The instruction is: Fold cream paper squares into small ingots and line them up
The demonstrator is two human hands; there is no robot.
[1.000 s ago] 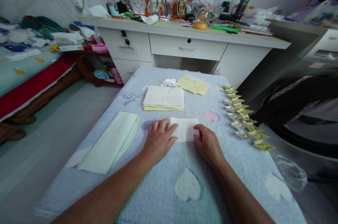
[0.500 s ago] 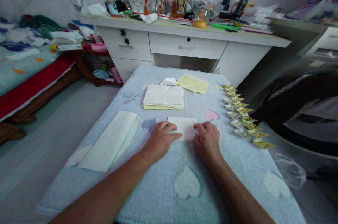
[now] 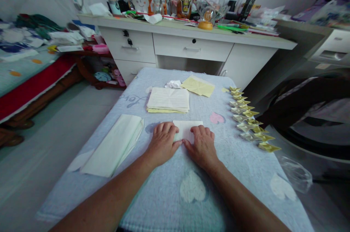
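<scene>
A small white folded sheet of paper [image 3: 186, 125] lies on the cloth-covered table in front of me, its lower part covered by my hands. My left hand [image 3: 164, 142] rests over its left side, fingers bent and thumb at the near edge. On the right side, my right hand [image 3: 201, 144] holds the sheet with curled fingers. The two thumb tips almost meet at the near edge. Just beyond is a stack of white and yellow sheets [image 3: 168, 99]. To my left lies a larger folded white paper [image 3: 115, 146].
Several small folded paper boats [image 3: 247, 112] line the table's right edge. A creased yellow sheet [image 3: 199, 86] and a crumpled white paper [image 3: 173, 84] lie at the back. Behind stands a cluttered white desk [image 3: 194, 48]; a plastic bag [image 3: 295, 173] hangs at the right.
My right hand has moved left and inward over the sheet. My left hand has shifted slightly left and nearer, and the thumbs have come together at the near edge.
</scene>
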